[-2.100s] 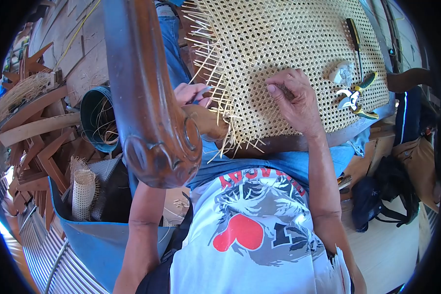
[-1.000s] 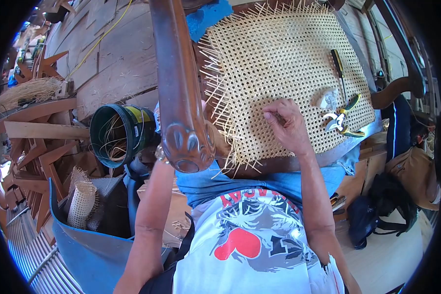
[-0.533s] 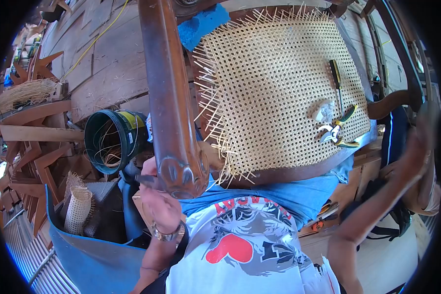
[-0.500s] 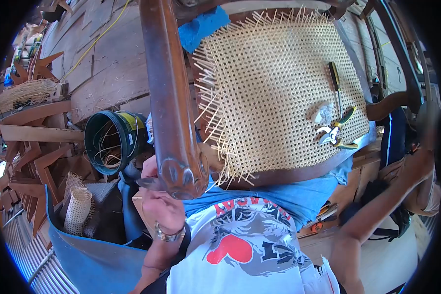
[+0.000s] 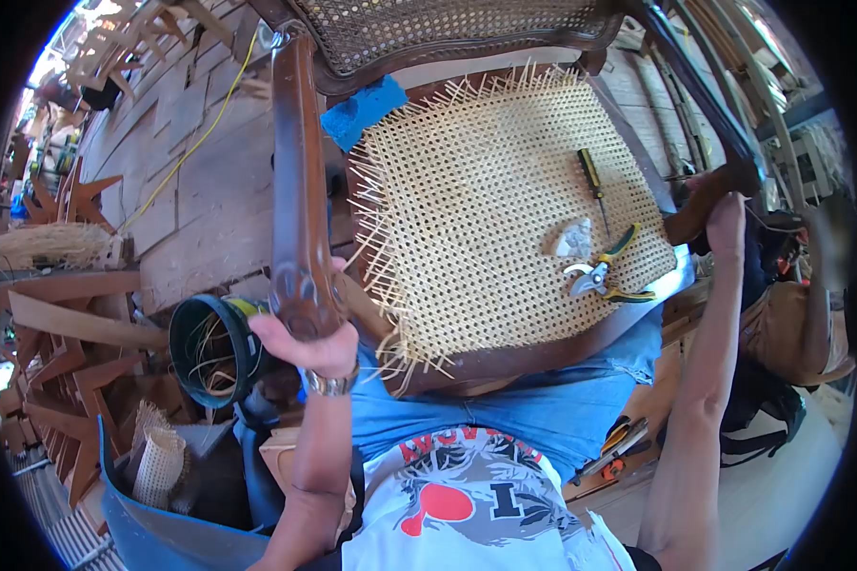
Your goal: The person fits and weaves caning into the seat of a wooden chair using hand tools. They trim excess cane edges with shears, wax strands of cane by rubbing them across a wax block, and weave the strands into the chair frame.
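My left hand (image 5: pixel 309 344), with a metal watch on the wrist, is wrapped round the lower end of the carved wooden chair arm (image 5: pixel 300 190). On the other side, my right hand (image 5: pixel 727 226) grips the right chair arm (image 5: pixel 703 202) near its curved front. Between them lies the cane webbing (image 5: pixel 486 209) on the chair seat, its loose strands sticking out at the left and back edges. A screwdriver (image 5: pixel 590 176), a whitish lump (image 5: pixel 573 239) and yellow-green pruning shears (image 5: pixel 595 278) rest on the webbing.
A blue cloth (image 5: pixel 364 112) lies at the seat's back left corner. Left of the chair are a green bucket (image 5: pixel 183 357) with strands, a roll of cane (image 5: pixel 158 466) and wooden parts (image 5: pixel 76 381). At the right, a co-worker's arm (image 5: pixel 817 314) and tools (image 5: pixel 619 447) show.
Both hands have moved onto the chair arms. The view has shifted, and more of the chair's cane back now shows. The blade-like thing earlier at my left hand no longer shows.
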`<state>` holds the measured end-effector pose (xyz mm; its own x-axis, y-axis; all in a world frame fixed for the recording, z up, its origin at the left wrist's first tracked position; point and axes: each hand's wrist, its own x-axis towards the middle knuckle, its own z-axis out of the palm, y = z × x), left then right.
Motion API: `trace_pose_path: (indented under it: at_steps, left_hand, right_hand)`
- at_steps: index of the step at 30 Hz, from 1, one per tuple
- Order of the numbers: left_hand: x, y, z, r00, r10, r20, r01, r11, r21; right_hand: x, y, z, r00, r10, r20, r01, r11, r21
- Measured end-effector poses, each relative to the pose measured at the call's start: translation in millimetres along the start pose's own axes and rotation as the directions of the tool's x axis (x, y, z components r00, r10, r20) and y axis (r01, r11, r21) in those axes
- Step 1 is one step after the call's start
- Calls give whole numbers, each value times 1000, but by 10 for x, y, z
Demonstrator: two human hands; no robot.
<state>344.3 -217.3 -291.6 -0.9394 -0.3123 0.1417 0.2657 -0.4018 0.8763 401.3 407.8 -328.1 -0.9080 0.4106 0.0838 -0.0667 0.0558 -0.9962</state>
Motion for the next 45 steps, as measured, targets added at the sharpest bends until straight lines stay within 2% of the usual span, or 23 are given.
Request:
trace_pose_path:
  at_steps: [1, 3, 5, 9, 10, 13, 17, 18, 21, 23, 26, 29, 30, 31, 32, 34, 36, 37, 38, 39, 41, 43, 45]
  left_hand:
    - [57, -14, 30, 1000, -4, -15, 4, 1000, 7]
    - [300, -62, 138, 999, 27, -29, -25, 997, 72]
    - [608, -164, 227, 999, 44, -12, -43, 996, 83]
    - [947, -186, 185, 998, 68, 18, -68, 997, 40]
    - [1103, -245, 170, 998, 60, 17, -61, 997, 39]
    - [1575, -351, -129, 975, 56, 215, -79, 992, 100]
    - [1839, -345, -187, 971, 118, 210, -143, 984, 106]
    - [1879, -337, -186, 955, 129, 267, -173, 974, 148]
    - [2039, -386, -215, 945, 76, 319, -120, 985, 122]
    - [2071, -371, -199, 934, 50, 354, -96, 989, 113]
    - [2114, -383, -210, 927, 37, 374, -84, 990, 110]
    - [1898, -318, -35, 997, 51, 53, -52, 998, 34]
    - [1874, -264, -116, 980, 192, -49, -173, 950, 259]
    - [1821, -176, -248, 932, 346, -111, -253, 837, 485]
    - [1584, -28, -276, 881, 432, -192, -263, 785, 561]
    - [982, 75, -454, 849, 496, -183, -306, 743, 595]
    - [396, -100, -113, 909, 407, 92, -381, 718, 582]
    - [84, -207, 344, 902, 322, 287, -432, 678, 595]
    - [25, -351, 594, 873, 196, 447, -445, 696, 563]
    - [46, -522, 818, 802, 66, 594, -452, 716, 532]
    - [244, -919, 1243, 709, -190, 680, -431, 646, 630]
    - [495, -1480, 1673, 597, -54, 801, -620, 603, 502]
    - [645, -1859, 2173, 459, -13, 888, -795, 440, 417]
  right_hand:
    - [0, -1, 10, 998, 37, -57, -40, 998, -45]
    - [-2, 2, 97, 990, 109, -89, -107, 994, 25]
    - [-8, 30, 185, 966, 168, -198, -144, 981, 131]
    - [-449, 29, 464, 982, 110, -156, -81, 980, 184]
    - [-556, 49, 660, 965, 139, -224, -97, 977, 189]
    - [-933, 191, 911, 917, 196, -346, -101, 956, 274]
    - [-1377, 122, 1239, 900, 164, -404, -68, 968, 240]
    - [-1483, 204, 1269, 891, 133, -433, -43, 976, 211]
    - [-1781, 1, 1539, 850, 74, -522, -20, 994, 110]
    - [-1928, 3, 1570, 831, 81, -551, -12, 992, 128]
    - [-1975, 64, 1529, 854, 84, -513, -11, 990, 144]
    - [-2032, 158, 1475, 872, 83, -483, -2, 986, 167]
    - [-2031, 177, 1458, 873, 77, -482, 0, 987, 159]
    - [-2028, 191, 1445, 874, 71, -480, 3, 989, 151]
    - [-2038, 184, 1462, 875, 71, -479, -8, 991, 133]
    - [-2056, 163, 1516, 859, 80, -506, -21, 992, 121]
    - [-2040, 126, 1569, 831, 94, -549, -34, 992, 118]
    - [-2045, 156, 1543, 836, 83, -543, -35, 995, 98]
    - [-2052, 171, 1528, 841, 70, -537, -33, 996, 80]
    - [-2049, 193, 1525, 841, 57, -537, -24, 997, 69]
    - [-2044, 190, 1552, 839, 29, -543, 0, 999, 54]
    - [-2039, 170, 1574, 836, 2, -549, 16, 999, 28]
    - [-2024, 161, 1588, 828, -29, -559, 28, 1000, -10]
